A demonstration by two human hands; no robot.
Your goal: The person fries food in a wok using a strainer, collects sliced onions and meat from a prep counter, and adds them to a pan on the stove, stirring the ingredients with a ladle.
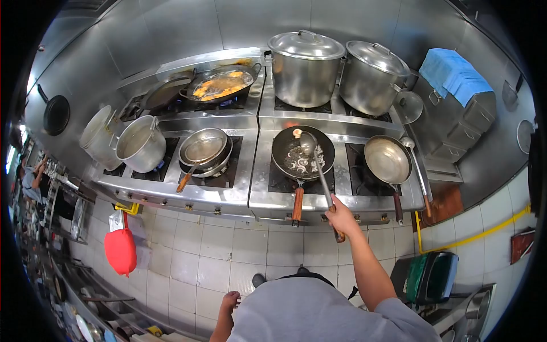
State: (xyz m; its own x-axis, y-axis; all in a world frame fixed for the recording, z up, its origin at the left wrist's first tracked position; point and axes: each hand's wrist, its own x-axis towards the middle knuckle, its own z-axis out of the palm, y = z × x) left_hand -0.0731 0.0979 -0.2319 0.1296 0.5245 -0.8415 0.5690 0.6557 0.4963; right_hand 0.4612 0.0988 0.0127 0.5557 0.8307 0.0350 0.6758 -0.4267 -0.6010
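My right hand (340,215) is closed round the wooden grip of a long metal ladle (325,183). The ladle's bowl rests over the far part of a dark frying pan (279,149) on a front burner. Pale curled pieces of food (297,162) lie in the pan, and one lighter piece (297,133) sits near its far rim. The pan's wooden handle (297,206) points toward me, untouched. My left hand (230,300) hangs low at my side above the floor, fingers curled with nothing visible in them.
Two lidded stockpots (305,74) stand behind the pan. A wok (222,85) of bubbling orange food is over flame at back left. A second pan (387,162) sits to the right, a strainer (204,147) and an open pot (139,142) to the left. A green-and-black bin (424,278) stands at right.
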